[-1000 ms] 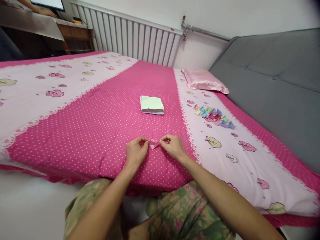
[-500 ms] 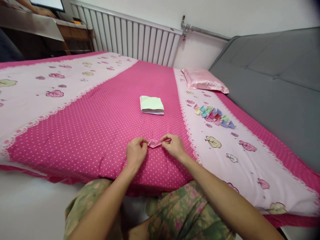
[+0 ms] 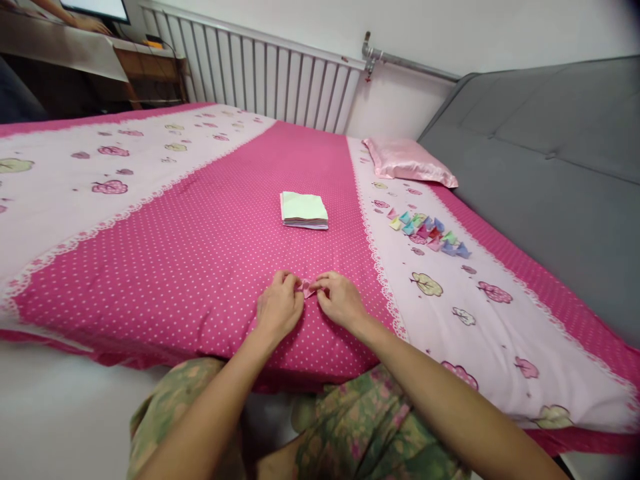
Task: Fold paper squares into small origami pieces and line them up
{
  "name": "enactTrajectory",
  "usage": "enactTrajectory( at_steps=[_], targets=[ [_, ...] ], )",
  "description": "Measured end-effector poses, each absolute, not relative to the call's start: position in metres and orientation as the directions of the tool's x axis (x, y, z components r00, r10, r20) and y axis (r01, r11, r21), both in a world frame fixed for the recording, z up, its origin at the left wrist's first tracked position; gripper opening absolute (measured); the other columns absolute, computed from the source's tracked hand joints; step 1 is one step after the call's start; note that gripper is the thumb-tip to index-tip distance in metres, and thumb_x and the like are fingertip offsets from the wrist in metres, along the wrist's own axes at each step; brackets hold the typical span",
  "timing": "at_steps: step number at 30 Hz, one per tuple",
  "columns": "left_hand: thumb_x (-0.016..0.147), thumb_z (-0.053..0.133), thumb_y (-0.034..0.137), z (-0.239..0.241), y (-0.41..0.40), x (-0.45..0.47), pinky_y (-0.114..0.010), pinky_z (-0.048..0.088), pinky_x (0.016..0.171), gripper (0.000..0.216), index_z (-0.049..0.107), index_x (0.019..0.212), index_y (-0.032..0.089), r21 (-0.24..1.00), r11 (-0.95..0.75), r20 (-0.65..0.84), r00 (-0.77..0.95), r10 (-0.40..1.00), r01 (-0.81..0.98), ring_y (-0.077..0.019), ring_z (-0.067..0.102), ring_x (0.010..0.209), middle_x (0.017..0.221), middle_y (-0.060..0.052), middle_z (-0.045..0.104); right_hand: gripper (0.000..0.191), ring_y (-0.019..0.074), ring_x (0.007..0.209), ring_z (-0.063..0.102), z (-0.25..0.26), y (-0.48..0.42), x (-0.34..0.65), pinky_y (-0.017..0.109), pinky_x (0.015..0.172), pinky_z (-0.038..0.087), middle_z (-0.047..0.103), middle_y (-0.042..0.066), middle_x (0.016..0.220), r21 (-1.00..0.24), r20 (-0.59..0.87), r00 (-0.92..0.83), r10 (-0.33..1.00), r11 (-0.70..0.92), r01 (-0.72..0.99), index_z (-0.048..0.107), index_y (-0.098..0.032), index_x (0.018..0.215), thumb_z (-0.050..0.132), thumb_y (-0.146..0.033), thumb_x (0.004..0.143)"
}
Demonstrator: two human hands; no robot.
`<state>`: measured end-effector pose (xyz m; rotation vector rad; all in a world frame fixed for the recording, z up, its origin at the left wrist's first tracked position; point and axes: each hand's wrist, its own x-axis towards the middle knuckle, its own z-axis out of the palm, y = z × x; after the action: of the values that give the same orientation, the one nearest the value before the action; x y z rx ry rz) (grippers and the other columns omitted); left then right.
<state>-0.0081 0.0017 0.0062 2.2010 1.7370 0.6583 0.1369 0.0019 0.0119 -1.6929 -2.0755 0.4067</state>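
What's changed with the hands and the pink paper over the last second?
The left hand and right hand closed in toward each other, folding the pink paper so less shows. Both still pinch it. The paper stack and the folded pieces stayed put.

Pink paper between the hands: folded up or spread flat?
Folded: only a small pink paper tip shows, pinched between the left hand and right hand.

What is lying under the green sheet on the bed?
Under the green sheet lies a stack of paper; only its white and pinkish edges show. The colours of the covered sheets cannot be seen. The stack rests on the dotted pink bedsheet.
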Motion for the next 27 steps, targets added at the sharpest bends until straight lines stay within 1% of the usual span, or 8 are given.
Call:
enactTrajectory(
  at_steps=[4,7,10,13,16,20,24,27],
  targets=[
    [0.078,0.041,0.024,0.003,0.001,-0.007,-0.033,0.043,0.069,0.024,0.052,0.099,0.018,0.356,-0.294,0.183,0.243,0.953,0.887,-0.0209,0.057,0.083,0.114,-0.01,0.048,0.028,0.0169,0.095,0.055,0.012,-0.002,0.135,0.027,0.084,0.041,0.06,0.004,0.103,-0.429,0.108,-0.207,0.972,0.233,0.873,0.066,-0.022,0.097,0.045,-0.016,0.078],
    [0.078,0.042,0.028,0.004,0.001,-0.005,-0.032,0.043,0.066,0.024,0.054,0.097,0.019,0.315,-0.314,0.153,0.279,0.948,0.896,-0.022,0.055,0.086,0.107,-0.009,0.048,0.029,0.0188,0.099,0.054,0.012,-0.005,0.134,0.029,0.084,0.041,0.056,0.006,0.11,-0.39,0.073,-0.227,0.971,0.238,0.89,0.064,-0.022,0.101,0.045,-0.018,0.079],
    [0.078,0.043,0.033,0.006,0.004,-0.003,-0.033,0.042,0.068,0.025,0.057,0.093,0.018,0.301,-0.314,0.102,0.297,0.949,0.9,-0.0229,0.053,0.088,0.1,-0.009,0.049,0.03,0.0207,0.1,0.054,0.012,-0.006,0.132,0.032,0.082,0.042,0.05,0.008,0.12,-0.353,0.038,-0.254,0.966,0.251,0.901,0.062,-0.022,0.104,0.044,-0.018,0.08],
    [0.076,0.045,0.033,0.006,0.006,-0.002,-0.033,0.042,0.069,0.025,0.059,0.091,0.018,0.295,-0.316,0.081,0.306,0.949,0.902,-0.0238,0.052,0.088,0.096,-0.01,0.049,0.03,0.0214,0.098,0.054,0.011,-0.005,0.132,0.033,0.081,0.043,0.047,0.009,0.124,-0.337,0.02,-0.278,0.96,0.268,0.903,0.06,-0.021,0.106,0.043,-0.019,0.082],
    [0.075,0.046,0.03,0.003,0.008,-0.005,-0.032,0.042,0.067,0.023,0.06,0.09,0.018,0.338,-0.32,0.103,0.303,0.947,0.885,-0.0225,0.054,0.084,0.092,-0.008,0.05,0.03,0.0193,0.099,0.054,0.01,-0.004,0.135,0.031,0.082,0.042,0.051,0.007,0.118,-0.381,0.037,-0.296,0.955,0.287,0.879,0.061,-0.023,0.105,0.043,-0.017,0.082],
    [0.074,0.047,0.024,-0.003,0.01,-0.013,-0.03,0.044,0.067,0.026,0.058,0.097,0.02,0.481,-0.361,0.204,0.298,0.933,0.799,-0.0192,0.056,0.08,0.091,-0.006,0.054,0.029,0.0166,0.096,0.055,0.012,-0.002,0.139,0.028,0.082,0.042,0.058,0.005,0.105,-0.46,0.094,-0.285,0.954,0.295,0.837,0.064,-0.024,0.098,0.044,-0.012,0.081],
    [0.073,0.05,0.021,-0.005,0.011,-0.017,-0.031,0.045,0.074,0.031,0.056,0.103,0.018,0.588,-0.401,0.311,0.261,0.914,0.702,-0.0191,0.056,0.084,0.095,-0.007,0.057,0.021,0.0158,0.085,0.059,0.014,-0.002,0.139,0.027,0.075,0.045,0.063,0.004,0.093,-0.509,0.146,-0.212,0.966,0.257,0.821,0.063,-0.02,0.092,0.049,-0.012,0.078],
    [0.072,0.052,0.022,-0.006,0.011,-0.016,-0.031,0.045,0.076,0.032,0.056,0.104,0.018,0.612,-0.393,0.326,0.234,0.916,0.686,-0.019,0.057,0.084,0.097,-0.007,0.058,0.022,0.0146,0.075,0.061,0.016,-0.002,0.138,0.027,0.068,0.046,0.065,0.003,0.086,-0.563,0.151,-0.141,0.978,0.202,0.802,0.058,-0.019,0.097,0.052,-0.012,0.077]
  ],
)
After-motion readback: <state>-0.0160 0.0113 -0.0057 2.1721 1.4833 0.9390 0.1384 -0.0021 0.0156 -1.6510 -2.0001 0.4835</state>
